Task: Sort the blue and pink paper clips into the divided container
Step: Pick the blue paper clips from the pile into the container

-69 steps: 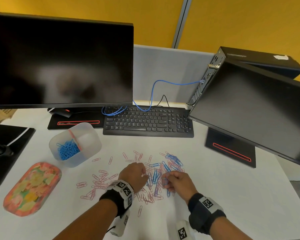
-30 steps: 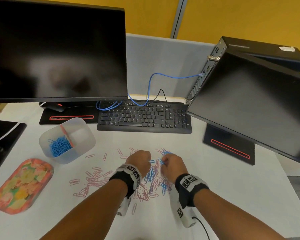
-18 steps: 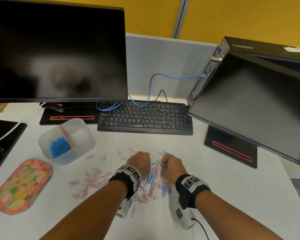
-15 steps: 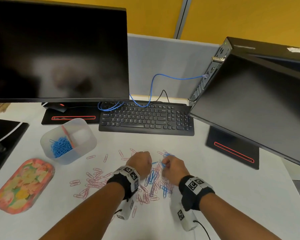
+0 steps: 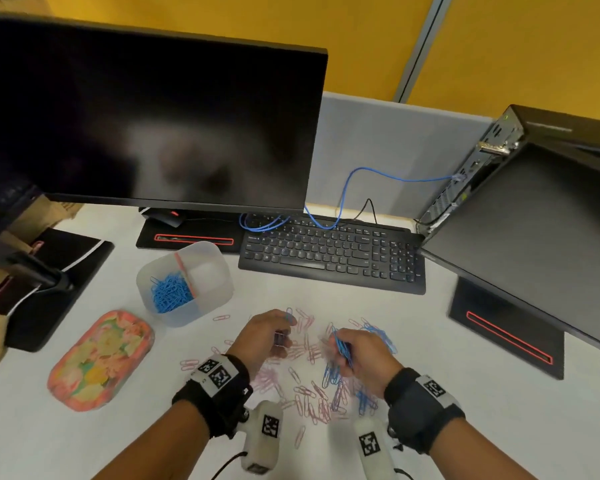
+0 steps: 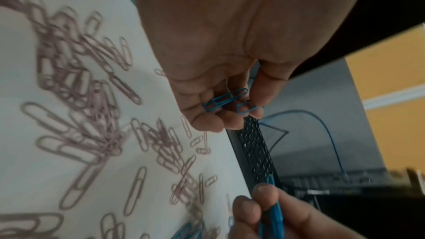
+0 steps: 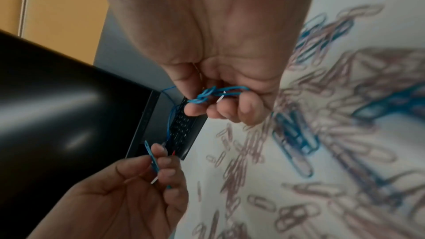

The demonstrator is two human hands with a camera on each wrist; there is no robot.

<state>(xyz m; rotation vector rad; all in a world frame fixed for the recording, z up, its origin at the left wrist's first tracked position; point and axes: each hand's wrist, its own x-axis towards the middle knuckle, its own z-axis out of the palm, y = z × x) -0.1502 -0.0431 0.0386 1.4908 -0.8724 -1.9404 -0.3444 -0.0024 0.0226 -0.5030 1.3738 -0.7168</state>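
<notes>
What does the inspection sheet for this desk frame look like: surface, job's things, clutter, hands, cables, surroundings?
Surface: white desk, loose clips scattered in front of the person.
Job's things: divided container with blue clips in its left compartment, right one looks empty; pink clips and more blue ones mixed on the desk.
Clutter: floral tray, black folder.
Hands: left hand pinches blue clips; right hand grips a bunch of blue clips.
Cables: blue cable runs from the computer box to behind the keyboard.
Surroundings: two dark monitors, grey partition, yellow wall.
</notes>
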